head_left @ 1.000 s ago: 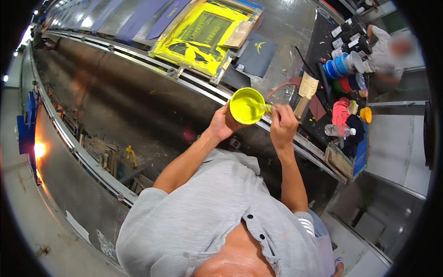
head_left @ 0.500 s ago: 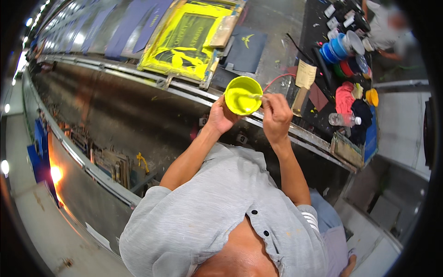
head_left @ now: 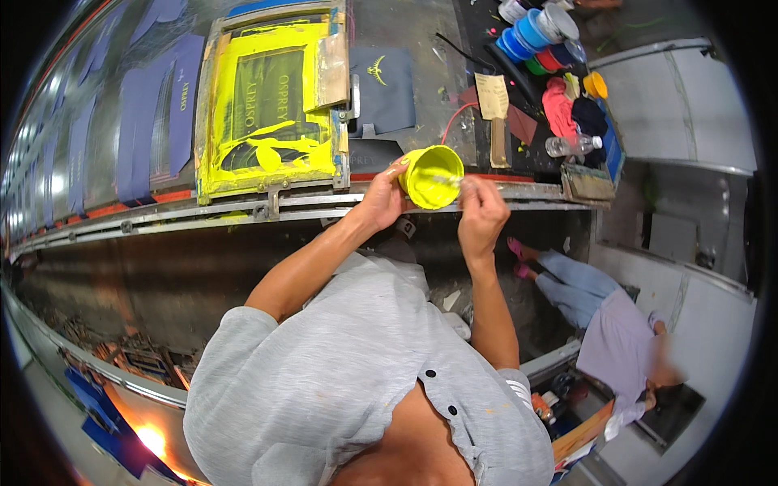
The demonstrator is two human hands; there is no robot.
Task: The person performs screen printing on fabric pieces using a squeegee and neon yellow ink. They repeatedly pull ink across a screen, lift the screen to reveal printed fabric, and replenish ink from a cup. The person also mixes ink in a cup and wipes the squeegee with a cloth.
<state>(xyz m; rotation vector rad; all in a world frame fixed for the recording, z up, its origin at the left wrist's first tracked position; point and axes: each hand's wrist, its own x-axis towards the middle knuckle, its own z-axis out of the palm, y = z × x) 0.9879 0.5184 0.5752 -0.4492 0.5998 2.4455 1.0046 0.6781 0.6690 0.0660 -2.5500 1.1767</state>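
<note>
My left hand (head_left: 384,197) is wrapped round the side of a yellow tub (head_left: 416,188), which tilts toward me. Bright yellow ink (head_left: 429,191) lies inside it. Fingers closed, my right hand (head_left: 483,212) grips a pale stirring stick (head_left: 450,183) whose lower end dips into the ink; motion smears its shape. Beyond the tub, to the left, a screen printing frame (head_left: 203,154) coated in the same yellow ink rests on the long table. Beside that frame lies a dark fabric panel (head_left: 393,93) with a small yellow print.
Purple fabric pieces (head_left: 150,113) cover the table's left. At right are a scraper (head_left: 498,134), blue tubs (head_left: 527,34), a pink cloth (head_left: 559,109), a clear bottle (head_left: 573,146) and a yellow cup (head_left: 596,85). A metal rail (head_left: 324,204) edges the table. Another person (head_left: 612,332) is at right.
My view has turned, so the table now runs more level and the other person at right shows more fully. The tub tilts more toward me, and the stick has shifted within the ink.
</note>
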